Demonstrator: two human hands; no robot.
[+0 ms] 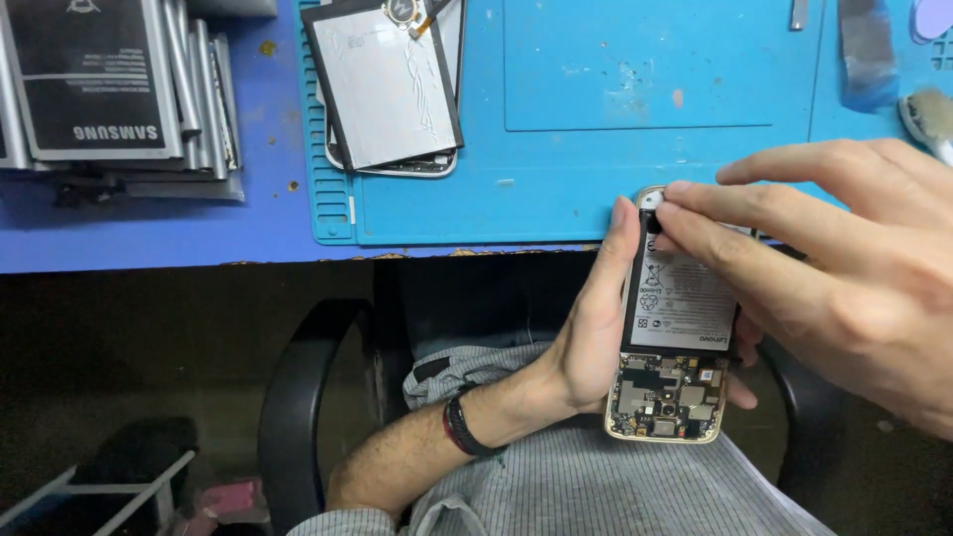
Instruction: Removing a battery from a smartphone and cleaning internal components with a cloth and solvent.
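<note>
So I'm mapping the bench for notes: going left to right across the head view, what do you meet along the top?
Stack of batteries → cracked phone panel → blue mat → brush at the right edge. Lower down: left hand → opened phone → right hand.

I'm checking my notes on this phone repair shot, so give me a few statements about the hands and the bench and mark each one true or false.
1. The left hand cradles an opened phone with its battery exposed. True.
2. The right hand rests flat on the blue mat. False: its fingertips touch the phone's top end.
3. The phone's circuit board faces the person. True.
4. Another opened phone lies on the mat. True.
5. The stacked batteries sit on the mat. False: they are left of it.
</note>
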